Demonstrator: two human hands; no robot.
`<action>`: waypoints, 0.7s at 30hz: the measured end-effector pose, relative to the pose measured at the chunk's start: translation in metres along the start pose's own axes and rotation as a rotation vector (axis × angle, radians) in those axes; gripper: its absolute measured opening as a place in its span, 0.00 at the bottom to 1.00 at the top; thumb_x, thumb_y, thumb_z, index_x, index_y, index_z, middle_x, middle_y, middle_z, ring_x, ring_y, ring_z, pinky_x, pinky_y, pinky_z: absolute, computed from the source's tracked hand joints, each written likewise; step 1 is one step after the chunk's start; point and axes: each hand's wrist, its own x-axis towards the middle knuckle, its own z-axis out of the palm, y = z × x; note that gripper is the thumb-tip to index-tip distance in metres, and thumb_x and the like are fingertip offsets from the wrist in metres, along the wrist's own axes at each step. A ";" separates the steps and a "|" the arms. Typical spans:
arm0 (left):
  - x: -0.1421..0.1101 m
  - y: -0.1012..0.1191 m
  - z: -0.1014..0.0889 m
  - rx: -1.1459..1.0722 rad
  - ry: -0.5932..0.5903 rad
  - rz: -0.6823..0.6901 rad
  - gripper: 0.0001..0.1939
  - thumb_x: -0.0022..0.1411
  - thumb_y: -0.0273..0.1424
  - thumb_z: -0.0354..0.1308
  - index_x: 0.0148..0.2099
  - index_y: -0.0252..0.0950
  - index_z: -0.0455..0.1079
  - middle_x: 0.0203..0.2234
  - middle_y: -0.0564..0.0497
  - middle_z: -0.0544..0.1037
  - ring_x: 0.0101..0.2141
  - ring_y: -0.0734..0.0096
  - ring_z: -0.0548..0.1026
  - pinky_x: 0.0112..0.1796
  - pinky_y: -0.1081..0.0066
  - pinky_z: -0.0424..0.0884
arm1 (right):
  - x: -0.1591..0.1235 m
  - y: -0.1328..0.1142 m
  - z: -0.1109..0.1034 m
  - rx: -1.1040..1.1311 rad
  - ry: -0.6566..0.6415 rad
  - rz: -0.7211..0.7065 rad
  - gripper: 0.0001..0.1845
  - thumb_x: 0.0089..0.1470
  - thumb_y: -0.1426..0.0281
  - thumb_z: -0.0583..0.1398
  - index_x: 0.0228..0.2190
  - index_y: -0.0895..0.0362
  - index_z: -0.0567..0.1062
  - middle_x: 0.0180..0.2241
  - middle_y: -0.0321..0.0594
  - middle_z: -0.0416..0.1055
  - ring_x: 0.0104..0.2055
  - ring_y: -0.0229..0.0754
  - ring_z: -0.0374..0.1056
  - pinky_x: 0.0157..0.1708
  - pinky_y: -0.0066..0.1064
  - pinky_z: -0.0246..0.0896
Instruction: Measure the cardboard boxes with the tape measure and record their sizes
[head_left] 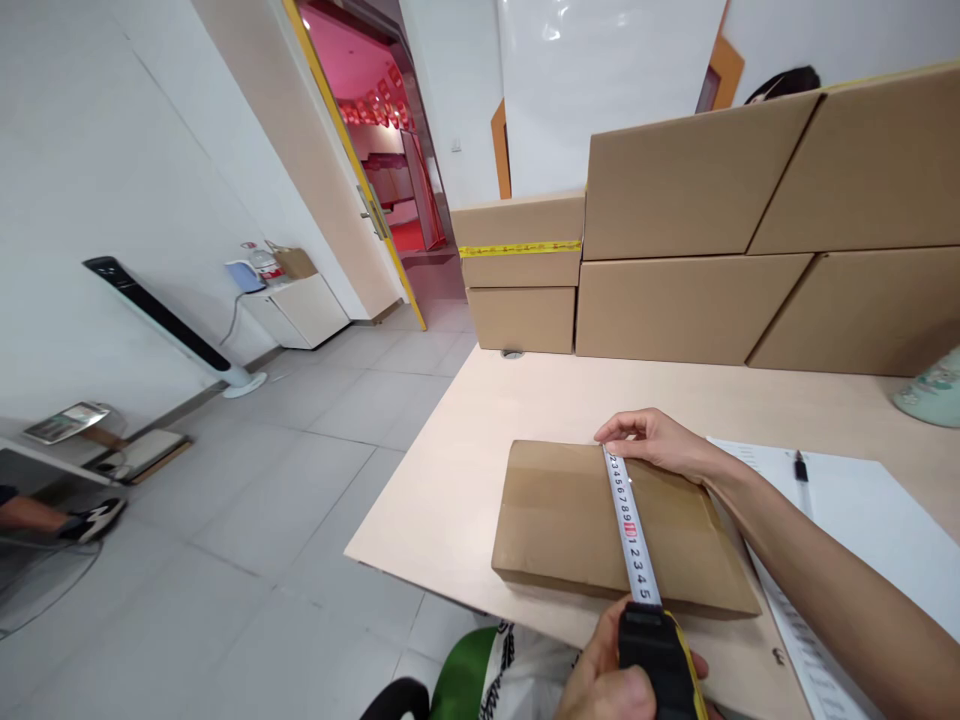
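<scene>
At the far left, on the floor (322,500), a co-worker's shoe (96,520) sits below a flat scale (67,422). A black-and-white tower unit (161,315) leans in view along the wall. To its right, a white cabinet (304,308) carries a bottle (266,263) at its far left corner. A door (328,95) with a yellow edge stands open beyond it.

The table (442,500) begins to the right of the floor. Stacked boxes (690,305) line its far edge in two tiers; a yellow strip (521,248) crosses the leftmost upper box. A flat brown carton (559,510) lies on the surface just inside the near edge, to the right of the near left corner.

The left hand (602,678) is closed around the black-and-yellow case of a tape measure (654,645), at the near edge of the carton. The extended blade (619,494) lies across the top of the carton, from its near edge to its far edge, numerals facing up. The right hand (664,442) pinches the free end of the blade at the carton's far edge; the exact fingertip contact is partly hidden.

Right of the carton, paper sheets (877,530) extend toward the table's near edge, with a black-capped pen (802,482) lying on them. A pale green container (934,392) stands near the far edge, at the right limit of the view.
</scene>
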 end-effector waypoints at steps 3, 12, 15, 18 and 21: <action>-0.003 0.003 0.000 0.042 0.018 -0.079 0.28 0.48 0.33 0.69 0.51 0.40 0.65 0.44 0.47 0.78 0.40 0.55 0.80 0.43 0.61 0.69 | 0.000 -0.001 0.000 0.016 0.007 0.013 0.15 0.44 0.60 0.67 0.33 0.56 0.80 0.31 0.38 0.75 0.35 0.42 0.69 0.40 0.35 0.62; -0.010 0.016 0.020 0.077 0.015 -0.072 0.34 0.48 0.39 0.69 0.54 0.41 0.59 0.41 0.45 0.75 0.38 0.55 0.80 0.42 0.59 0.68 | -0.002 -0.003 0.001 0.035 0.039 0.024 0.14 0.42 0.62 0.68 0.32 0.55 0.80 0.33 0.38 0.76 0.37 0.42 0.70 0.42 0.36 0.62; -0.010 0.016 0.021 0.101 0.012 -0.070 0.33 0.49 0.39 0.69 0.53 0.40 0.59 0.41 0.45 0.76 0.38 0.55 0.80 0.42 0.59 0.68 | -0.003 -0.003 0.000 0.014 0.041 0.013 0.13 0.44 0.62 0.67 0.32 0.55 0.80 0.32 0.38 0.76 0.37 0.42 0.70 0.41 0.35 0.62; -0.010 0.016 0.020 0.115 0.020 -0.084 0.33 0.48 0.39 0.69 0.54 0.41 0.59 0.41 0.45 0.76 0.38 0.55 0.80 0.41 0.59 0.69 | -0.003 -0.003 0.000 0.007 0.034 0.006 0.12 0.46 0.62 0.66 0.33 0.55 0.80 0.32 0.37 0.75 0.36 0.41 0.70 0.40 0.35 0.62; -0.010 0.018 0.020 0.133 0.033 -0.100 0.35 0.48 0.39 0.69 0.55 0.41 0.58 0.42 0.44 0.75 0.38 0.55 0.80 0.41 0.59 0.69 | -0.003 -0.002 0.000 0.006 0.024 0.001 0.11 0.46 0.62 0.66 0.32 0.55 0.80 0.31 0.37 0.76 0.36 0.42 0.70 0.40 0.35 0.62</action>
